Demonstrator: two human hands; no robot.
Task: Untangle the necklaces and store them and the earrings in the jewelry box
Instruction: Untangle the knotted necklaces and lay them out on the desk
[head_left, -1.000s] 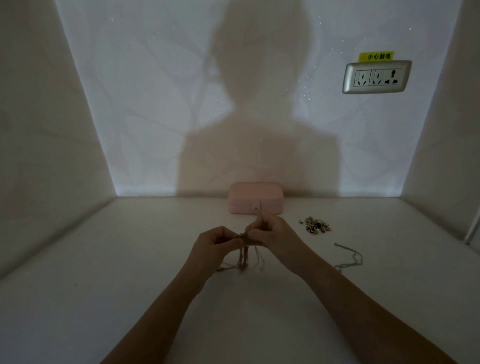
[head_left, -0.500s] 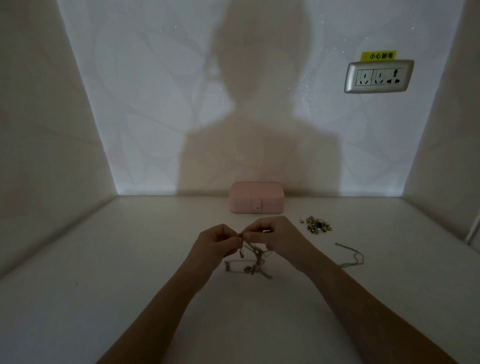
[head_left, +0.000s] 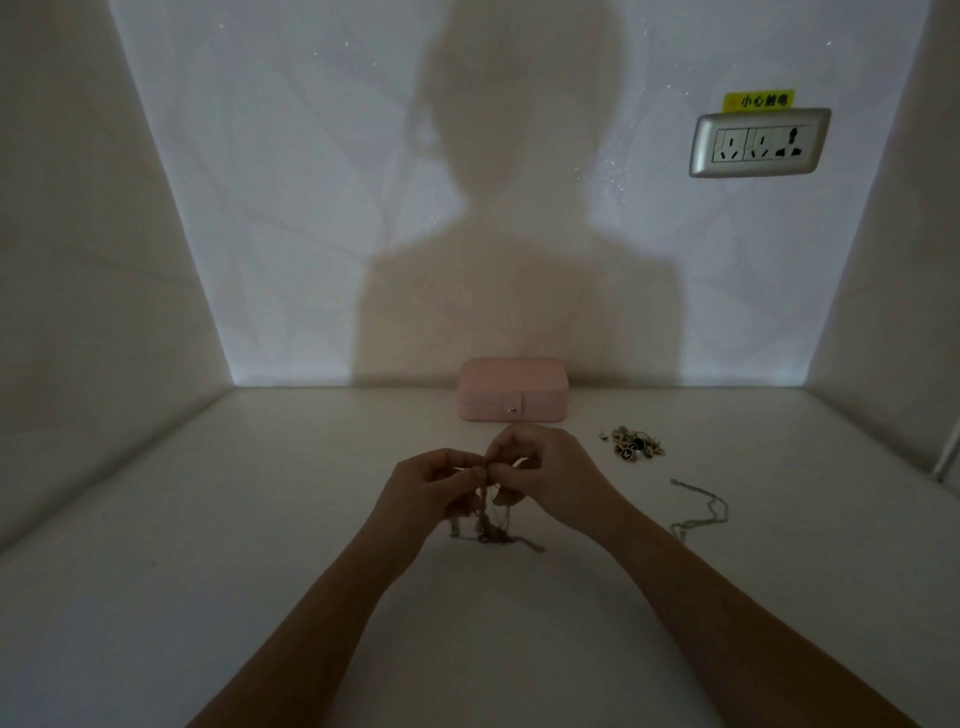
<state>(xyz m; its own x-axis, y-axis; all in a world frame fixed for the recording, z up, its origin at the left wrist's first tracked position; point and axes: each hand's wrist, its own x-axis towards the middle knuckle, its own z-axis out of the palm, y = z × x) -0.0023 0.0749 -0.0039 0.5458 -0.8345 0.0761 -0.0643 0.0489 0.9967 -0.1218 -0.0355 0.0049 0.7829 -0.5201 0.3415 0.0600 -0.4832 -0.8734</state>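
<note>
White and dimly lit, the tabletop (head_left: 260, 597) runs back to a pale back wall (head_left: 260, 208), which carries the broad shadow (head_left: 519, 234) of a person. High on that wall, at about 2 o'clock from the hands, sits a silver socket plate (head_left: 758, 143) with a yellow label (head_left: 758, 100) just above it.

At the middle of the surface the left hand (head_left: 426, 486) and the right hand (head_left: 550, 473) meet, fingertips almost touching. Each pinches the tangled necklaces (head_left: 488, 525) between thumb and forefinger at the top of the knot, and the remaining fingers are curled in toward the palms. The chains hang from the pinch, and their lower ends trail on the tabletop at 6 o'clock from the fingertips. How many strands make up the knot cannot be told in this light.

At 12 o'clock from the hands, against the foot of the wall, stands the pink jewelry box (head_left: 511, 389), its lid down and its snap tab (head_left: 513, 402) facing the person. At about 2 o'clock, near the right hand but apart from it, lies a small heap of earrings (head_left: 634, 444). At roughly 3 to 4 o'clock, beside the right forearm, a loose necklace (head_left: 701, 512) lies by itself in an open curve on the surface, well apart from the box.
</note>
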